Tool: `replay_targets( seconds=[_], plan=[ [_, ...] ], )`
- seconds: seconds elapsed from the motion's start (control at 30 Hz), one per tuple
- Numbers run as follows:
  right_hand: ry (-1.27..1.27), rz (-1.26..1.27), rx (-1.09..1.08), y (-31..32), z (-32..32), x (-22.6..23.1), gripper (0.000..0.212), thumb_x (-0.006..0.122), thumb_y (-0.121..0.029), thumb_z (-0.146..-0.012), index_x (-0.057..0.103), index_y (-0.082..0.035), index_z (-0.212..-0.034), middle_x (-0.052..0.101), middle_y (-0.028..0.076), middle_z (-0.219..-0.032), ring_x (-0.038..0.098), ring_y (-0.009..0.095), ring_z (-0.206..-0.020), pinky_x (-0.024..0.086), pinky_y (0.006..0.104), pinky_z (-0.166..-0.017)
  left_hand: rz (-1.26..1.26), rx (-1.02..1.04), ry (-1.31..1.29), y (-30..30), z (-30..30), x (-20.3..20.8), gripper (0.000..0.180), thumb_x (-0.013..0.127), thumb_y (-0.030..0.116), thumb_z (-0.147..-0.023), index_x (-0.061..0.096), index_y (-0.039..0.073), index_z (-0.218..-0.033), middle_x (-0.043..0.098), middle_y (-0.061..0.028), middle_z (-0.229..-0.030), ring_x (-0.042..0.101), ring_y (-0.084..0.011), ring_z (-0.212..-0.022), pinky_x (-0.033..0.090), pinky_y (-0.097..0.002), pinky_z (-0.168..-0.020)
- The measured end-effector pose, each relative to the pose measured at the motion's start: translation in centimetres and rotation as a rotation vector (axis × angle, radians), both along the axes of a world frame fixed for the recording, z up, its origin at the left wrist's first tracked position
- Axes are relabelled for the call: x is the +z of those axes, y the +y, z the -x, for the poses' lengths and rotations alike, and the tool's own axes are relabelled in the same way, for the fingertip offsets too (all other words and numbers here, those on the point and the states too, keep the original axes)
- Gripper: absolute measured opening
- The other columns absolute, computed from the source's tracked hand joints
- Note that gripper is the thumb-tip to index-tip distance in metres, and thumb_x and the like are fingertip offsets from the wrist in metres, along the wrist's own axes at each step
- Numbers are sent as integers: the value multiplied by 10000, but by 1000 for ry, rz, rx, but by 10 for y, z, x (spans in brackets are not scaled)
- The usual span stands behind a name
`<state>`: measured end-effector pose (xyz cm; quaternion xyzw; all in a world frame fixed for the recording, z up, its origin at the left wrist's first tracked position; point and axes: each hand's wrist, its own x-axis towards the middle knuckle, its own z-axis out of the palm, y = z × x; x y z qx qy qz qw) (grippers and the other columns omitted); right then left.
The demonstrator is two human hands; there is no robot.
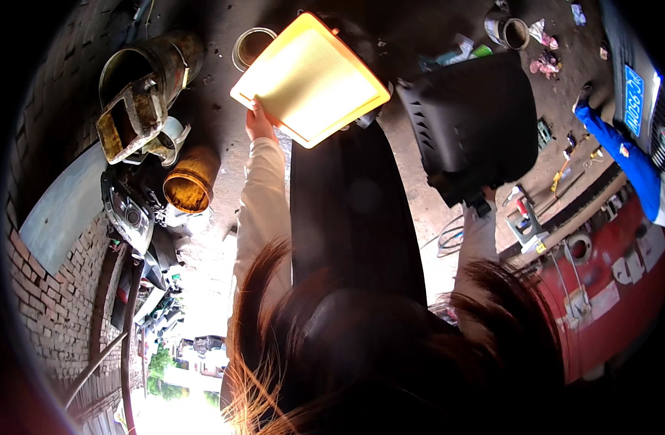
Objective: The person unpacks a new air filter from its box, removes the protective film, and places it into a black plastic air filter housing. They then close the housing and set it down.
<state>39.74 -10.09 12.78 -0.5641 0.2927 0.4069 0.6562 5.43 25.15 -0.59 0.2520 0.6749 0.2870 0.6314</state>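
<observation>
My left hand grips one edge of a panel air filter, thumb lying over its rim. This filter has a pale yellow, brightly lit face and an orange frame, and it is held up tilted. In my right hand is a black plastic housing, apparently an air filter box part, with a row of slots along its left side. The housing hides most of the right fingers. Both pieces are raised in front of me, apart from each other.
At left stand a large drum, a dirty cut-open container, a rusty bucket and a car headlight. A tin lies far right. A car, a blue-clothed limb and a red panel line the right side.
</observation>
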Motion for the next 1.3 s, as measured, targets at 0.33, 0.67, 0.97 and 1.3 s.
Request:
replay_targets(
  seconds=[0.33, 0.67, 0.97, 1.3],
  plan=[
    [73, -153, 229, 89, -31, -18, 622, 388, -526, -983, 455, -35, -1359, 555, 53, -1282, 533, 153, -1150, 401, 271, -1014, -5, 62, 20, 17, -11, 28, 333, 695, 300, -881, 629, 0, -1010, 642, -52, -883, 597, -134, -756, 485, -268, -619],
    [22, -211, 585, 263, 19, -5, 625, 424, -534, -969, 500, -20, -1316, 582, 55, -1242, 574, 134, -1074, 439, 254, -964, 327, 103, -388, 39, 16, 56, 628, 472, 602, -911, 559, 34, -1162, 626, -62, -1061, 577, -198, -961, 444, -345, -889],
    [-344, -110, 881, 307, 45, -19, 621, 428, -516, -977, 560, 34, -1232, 618, 56, -1089, 568, 108, -933, 455, 250, -843, 265, 56, -537, 24, 25, 55, 758, 315, 638, -946, 433, 29, -1382, 540, -59, -1309, 529, -178, -1112, 408, -310, -925],
    [-410, -41, 950, 321, 58, -18, 535, 452, -467, -980, 603, 24, -1127, 608, 64, -1033, 553, 113, -913, 452, 260, -809, 296, 198, -330, -4, -3, 68, 771, 457, 592, -926, 366, 17, -1432, 418, -115, -1445, 397, -212, -1316, 284, -306, -1087]
  ],
)
